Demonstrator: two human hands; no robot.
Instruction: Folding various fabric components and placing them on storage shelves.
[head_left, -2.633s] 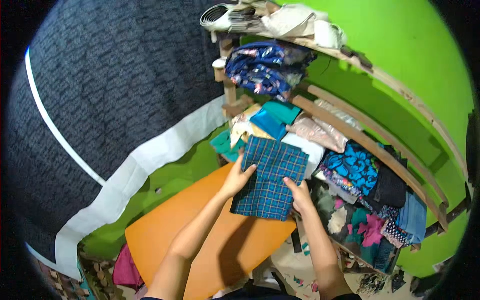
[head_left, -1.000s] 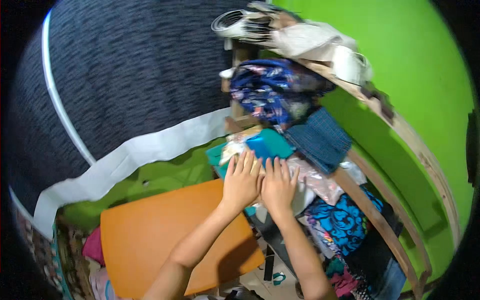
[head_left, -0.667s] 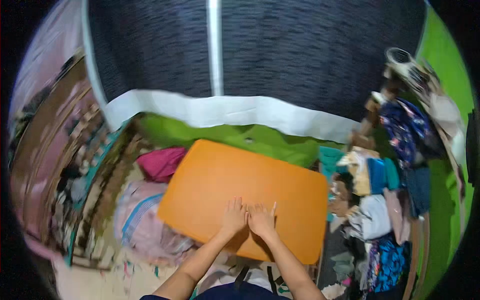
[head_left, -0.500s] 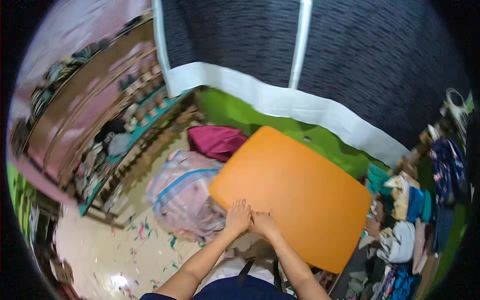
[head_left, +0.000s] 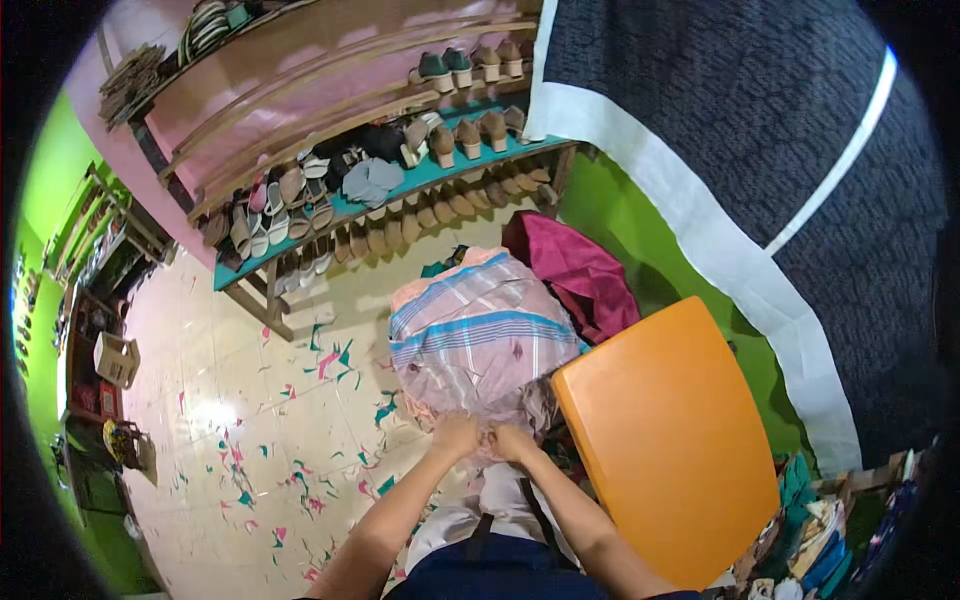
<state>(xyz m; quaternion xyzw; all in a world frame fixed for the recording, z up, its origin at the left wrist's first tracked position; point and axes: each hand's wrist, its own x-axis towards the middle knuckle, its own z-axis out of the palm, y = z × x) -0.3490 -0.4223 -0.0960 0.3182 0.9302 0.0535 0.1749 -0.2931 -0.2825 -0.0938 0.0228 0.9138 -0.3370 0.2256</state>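
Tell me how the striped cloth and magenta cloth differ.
The striped cloth is pale with blue bands; the magenta cloth looks plain. The striped cloth bulges broadly; the magenta cloth shows smaller, in folds. The left hand and right hand are at the striped cloth; neither touches the magenta cloth. Both are creased fabric.

Striped bundle (head_left: 480,330), scraps (head_left: 328,364) on floor (head_left: 205,325)

Tabletop (head_left: 670,440), orange; by its far-left edge, magenta fabric (head_left: 590,270); left of the tabletop, cloth bundle (head_left: 470,350), dusty pink with blue stripes.
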